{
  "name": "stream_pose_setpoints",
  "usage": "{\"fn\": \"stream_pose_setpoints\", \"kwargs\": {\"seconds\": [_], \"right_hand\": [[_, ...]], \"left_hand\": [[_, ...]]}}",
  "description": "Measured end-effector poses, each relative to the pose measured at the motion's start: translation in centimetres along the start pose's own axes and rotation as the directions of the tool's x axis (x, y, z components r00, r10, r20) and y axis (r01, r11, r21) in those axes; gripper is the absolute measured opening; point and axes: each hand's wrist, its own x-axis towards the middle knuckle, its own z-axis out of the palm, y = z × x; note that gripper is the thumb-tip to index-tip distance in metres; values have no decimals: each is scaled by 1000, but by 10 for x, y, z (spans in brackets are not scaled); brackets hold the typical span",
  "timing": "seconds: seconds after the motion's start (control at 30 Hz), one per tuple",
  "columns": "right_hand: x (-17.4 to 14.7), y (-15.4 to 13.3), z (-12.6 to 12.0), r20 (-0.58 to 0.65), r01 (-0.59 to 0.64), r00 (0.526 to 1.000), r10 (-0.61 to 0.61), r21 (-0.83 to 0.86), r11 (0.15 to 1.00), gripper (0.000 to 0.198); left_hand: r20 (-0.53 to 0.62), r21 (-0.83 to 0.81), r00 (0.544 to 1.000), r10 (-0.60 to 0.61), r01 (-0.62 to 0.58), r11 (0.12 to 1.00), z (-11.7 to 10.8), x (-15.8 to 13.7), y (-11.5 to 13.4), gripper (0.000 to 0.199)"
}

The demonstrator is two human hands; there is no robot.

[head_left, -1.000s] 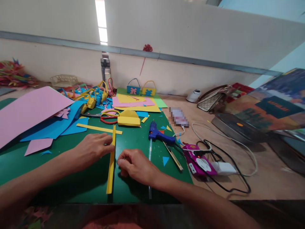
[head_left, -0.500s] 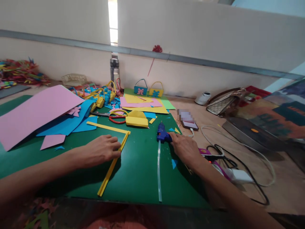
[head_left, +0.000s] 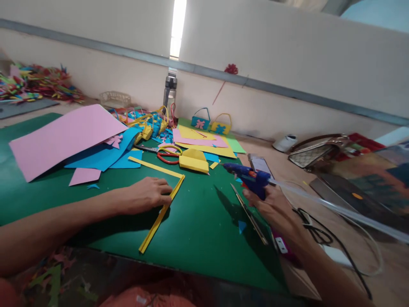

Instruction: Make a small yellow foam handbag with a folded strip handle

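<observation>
My right hand [head_left: 273, 207] grips the handle of a blue hot glue gun [head_left: 246, 172], raised above the mat with its nozzle toward the left. A long clear glue stick [head_left: 332, 205] trails from its back to the right. My left hand [head_left: 147, 196] rests on the green mat, its curled fingers closed on a folded yellow paper strip [head_left: 153, 232]. That strip meets another yellow strip [head_left: 156, 166] at a corner. Beyond the corner lie a yellow paper bag shape [head_left: 194, 162] and scissors [head_left: 168, 158] with red and yellow handles. Below the glue gun lies a thin pointed metal tool [head_left: 251, 215].
Pink [head_left: 68, 138] and blue sheets [head_left: 102, 151] cover the mat's left. Small finished paper bags [head_left: 200, 123] stand at the back; others are heaped beside them. A phone [head_left: 259, 164], cables [head_left: 315, 226] and a purple power strip [head_left: 283, 246] lie at right.
My right hand has lifted the glue gun off the mat and turned it from pointing away to pointing left. My left hand stays on the strip. The view has shifted.
</observation>
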Motion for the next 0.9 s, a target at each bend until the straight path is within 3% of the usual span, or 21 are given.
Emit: {"fn": "stream_pose_setpoints", "kwargs": {"seconds": [0.07, 0.2, 0.57, 0.9], "right_hand": [[-7, -14, 4, 97, -38, 995, 31, 64, 997, 29], [-18, -38, 12, 283, -19, 958, -32, 177, 984, 26], [-14, -52, 15, 273, -35, 962, 10, 86, 996, 19], [-15, -49, 21, 307, -75, 951, 49, 75, 994, 19]], "left_hand": [[-22, -39, 1000, -2, 1, 999, 1, 0, -1, 17], [-44, -71, 999, 16, -20, 997, -1, 1, -2, 19], [-6, 64, 999, -43, 44, 997, -22, -8, 2, 7], [1, -94, 999, -34, 34, 995, -4, -3, 2, 10]]}}
